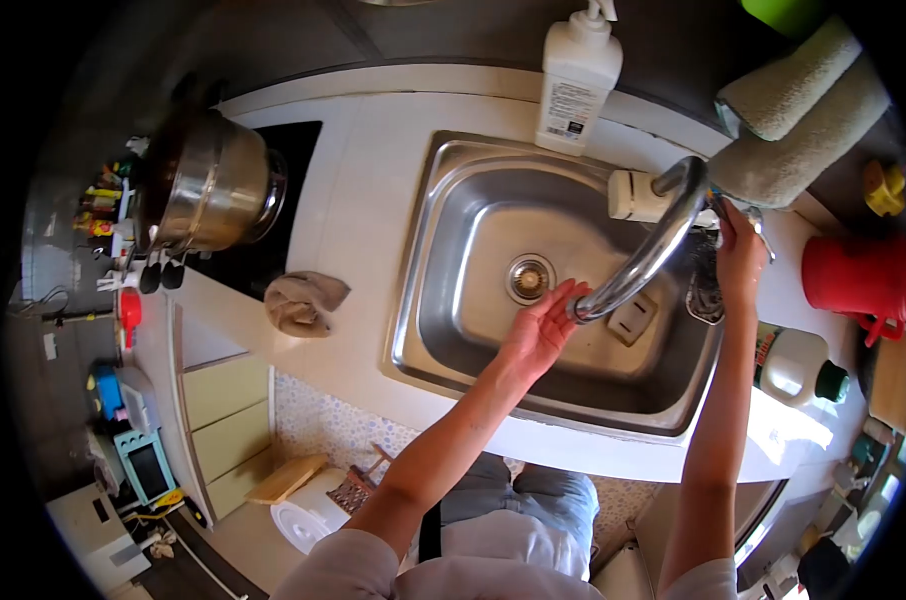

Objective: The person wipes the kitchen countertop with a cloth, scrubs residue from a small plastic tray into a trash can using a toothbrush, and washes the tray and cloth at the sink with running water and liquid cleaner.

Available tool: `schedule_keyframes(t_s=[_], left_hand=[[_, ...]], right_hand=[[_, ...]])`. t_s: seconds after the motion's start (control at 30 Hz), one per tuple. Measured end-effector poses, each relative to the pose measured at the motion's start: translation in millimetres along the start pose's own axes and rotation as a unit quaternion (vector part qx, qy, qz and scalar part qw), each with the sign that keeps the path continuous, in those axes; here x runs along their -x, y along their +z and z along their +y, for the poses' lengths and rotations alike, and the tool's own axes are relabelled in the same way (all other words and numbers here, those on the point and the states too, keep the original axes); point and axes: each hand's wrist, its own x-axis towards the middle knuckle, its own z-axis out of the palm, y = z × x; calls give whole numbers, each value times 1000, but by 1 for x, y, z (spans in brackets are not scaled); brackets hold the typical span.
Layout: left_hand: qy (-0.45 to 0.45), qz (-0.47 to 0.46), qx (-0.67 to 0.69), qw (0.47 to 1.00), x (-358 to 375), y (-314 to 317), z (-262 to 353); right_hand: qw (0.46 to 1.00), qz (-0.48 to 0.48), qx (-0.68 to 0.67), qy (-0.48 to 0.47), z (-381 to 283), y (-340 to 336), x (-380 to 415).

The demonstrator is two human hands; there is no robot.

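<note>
Over the steel sink [413, 300], my left hand [543, 328] is held palm up with its fingers apart, right beside the outlet of the curved metal faucet [653, 255]. Nothing lies on the palm. My right hand [739, 255] is raised at the faucet's base on the sink's right side, its fingers bent around the handle area, partly hidden behind the spout. No stream of water can be made out. A drain [530, 279] shows in the basin, with a pale rectangular piece [633, 319] to its right.
A white pump bottle [577, 85] stands behind the sink. To the left are a crumpled cloth [303, 303] and a steel pot [213, 185] on a black hob. At right sit a white jug [791, 362], a red container [857, 277] and rolled towels [798, 130].
</note>
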Motion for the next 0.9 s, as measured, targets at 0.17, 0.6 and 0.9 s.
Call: schedule_keyframes(t_s=[0.17,0.6,0.9], left_hand=[[17,12,-26,999,-3,3,-4],[31,64,-63,995,-10,-9,-17],[30,-27,-7,999,-28,-14,-16]], right_hand=[[988,123,72,-50,-21,11,20],[989,140,9,-57,4,6,14],[882,-33,-423,205,-141,87,154]])
